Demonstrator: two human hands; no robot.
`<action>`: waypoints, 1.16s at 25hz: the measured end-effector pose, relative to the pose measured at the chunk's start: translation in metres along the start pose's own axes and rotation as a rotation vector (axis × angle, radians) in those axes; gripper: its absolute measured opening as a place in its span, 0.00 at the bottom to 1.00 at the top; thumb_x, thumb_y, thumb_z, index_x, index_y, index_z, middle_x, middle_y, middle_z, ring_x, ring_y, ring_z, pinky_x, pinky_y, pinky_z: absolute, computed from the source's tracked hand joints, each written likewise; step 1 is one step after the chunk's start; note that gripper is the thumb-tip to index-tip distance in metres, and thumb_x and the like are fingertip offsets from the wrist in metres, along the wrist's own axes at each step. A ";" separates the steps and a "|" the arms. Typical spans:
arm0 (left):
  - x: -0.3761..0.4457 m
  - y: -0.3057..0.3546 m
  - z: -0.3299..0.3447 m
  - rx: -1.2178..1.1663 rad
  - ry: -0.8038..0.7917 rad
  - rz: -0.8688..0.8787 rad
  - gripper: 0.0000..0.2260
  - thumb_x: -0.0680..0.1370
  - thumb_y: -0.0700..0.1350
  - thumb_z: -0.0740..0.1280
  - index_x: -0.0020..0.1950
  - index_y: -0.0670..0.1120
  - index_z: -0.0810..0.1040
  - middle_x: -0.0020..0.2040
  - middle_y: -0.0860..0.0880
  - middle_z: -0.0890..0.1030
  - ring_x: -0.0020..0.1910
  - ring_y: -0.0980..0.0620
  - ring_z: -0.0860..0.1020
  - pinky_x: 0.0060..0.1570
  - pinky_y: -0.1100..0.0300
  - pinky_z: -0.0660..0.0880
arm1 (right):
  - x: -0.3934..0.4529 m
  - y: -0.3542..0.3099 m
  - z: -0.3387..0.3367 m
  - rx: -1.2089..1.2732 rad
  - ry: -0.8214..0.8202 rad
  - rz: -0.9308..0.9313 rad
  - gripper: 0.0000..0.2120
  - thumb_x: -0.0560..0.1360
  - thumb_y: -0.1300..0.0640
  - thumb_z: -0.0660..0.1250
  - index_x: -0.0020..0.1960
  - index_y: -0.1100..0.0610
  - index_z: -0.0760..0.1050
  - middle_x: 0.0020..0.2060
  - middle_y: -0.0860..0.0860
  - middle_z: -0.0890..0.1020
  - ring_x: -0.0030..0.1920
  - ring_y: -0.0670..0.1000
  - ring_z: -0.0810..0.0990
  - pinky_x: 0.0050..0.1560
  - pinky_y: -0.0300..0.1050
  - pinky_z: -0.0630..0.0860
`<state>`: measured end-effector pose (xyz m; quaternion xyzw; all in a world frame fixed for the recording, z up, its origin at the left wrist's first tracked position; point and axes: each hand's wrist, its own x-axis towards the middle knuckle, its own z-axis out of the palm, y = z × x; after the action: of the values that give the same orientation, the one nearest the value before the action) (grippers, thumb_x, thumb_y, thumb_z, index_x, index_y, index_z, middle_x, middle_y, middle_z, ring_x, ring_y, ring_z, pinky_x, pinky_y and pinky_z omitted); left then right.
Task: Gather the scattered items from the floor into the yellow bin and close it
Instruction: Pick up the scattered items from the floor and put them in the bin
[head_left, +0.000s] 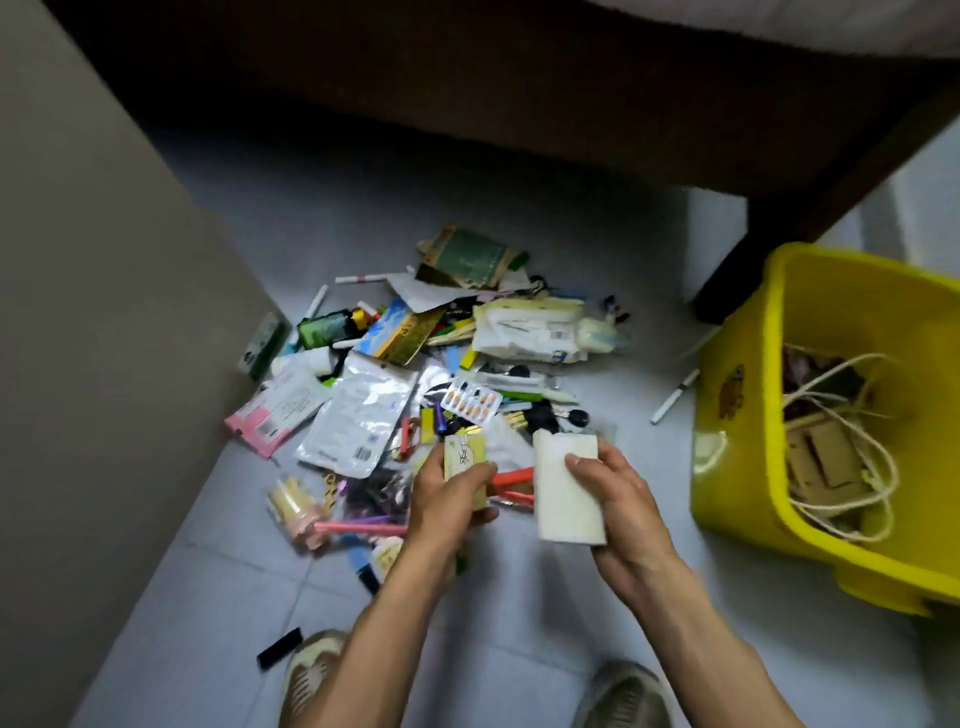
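Observation:
A heap of scattered items (415, 374) covers the pale tiled floor: foil pouches, pens, a pill blister (474, 399), packets and clips. My left hand (447, 499) grips a small yellow box (464, 457) above the heap's near edge. My right hand (618, 499) holds a white rectangular block (566, 488) just right of it. The yellow bin (737, 415) stands open at the right, with cardboard pieces and pale cord handles (841, 467) inside. No lid is in view.
A dark wooden bed frame (519, 104) spans the back, its leg (727, 270) close to the bin. A beige panel (104, 312) walls off the left. A loose white pen (674, 397) lies between heap and bin. A black stick (279, 647) and my shoes (311, 675) are near.

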<state>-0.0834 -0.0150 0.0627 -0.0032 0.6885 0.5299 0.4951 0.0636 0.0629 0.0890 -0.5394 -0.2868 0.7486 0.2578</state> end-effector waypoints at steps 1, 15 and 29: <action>-0.008 0.012 0.026 -0.007 -0.084 -0.006 0.12 0.70 0.43 0.73 0.53 0.51 0.79 0.43 0.48 0.86 0.38 0.48 0.85 0.32 0.58 0.78 | -0.008 -0.022 -0.013 0.123 0.028 -0.012 0.11 0.75 0.64 0.64 0.57 0.56 0.77 0.46 0.57 0.84 0.43 0.56 0.83 0.36 0.50 0.81; -0.062 0.067 0.193 0.064 -0.457 -0.047 0.22 0.81 0.58 0.59 0.67 0.45 0.74 0.59 0.45 0.82 0.56 0.47 0.81 0.56 0.51 0.76 | -0.062 -0.132 -0.143 0.756 0.177 -0.312 0.18 0.81 0.51 0.58 0.68 0.56 0.69 0.70 0.60 0.72 0.67 0.62 0.74 0.67 0.57 0.70; 0.004 -0.083 -0.091 0.903 0.403 -0.006 0.17 0.74 0.49 0.70 0.62 0.53 0.73 0.58 0.50 0.78 0.53 0.48 0.78 0.47 0.54 0.77 | 0.003 0.085 0.005 -1.403 -0.489 -0.527 0.19 0.74 0.55 0.64 0.65 0.45 0.71 0.60 0.43 0.78 0.51 0.45 0.79 0.48 0.44 0.77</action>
<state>-0.1036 -0.1157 -0.0051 0.1073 0.9313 0.1663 0.3057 0.0513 0.0043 0.0287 -0.3104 -0.8592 0.4043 -0.0441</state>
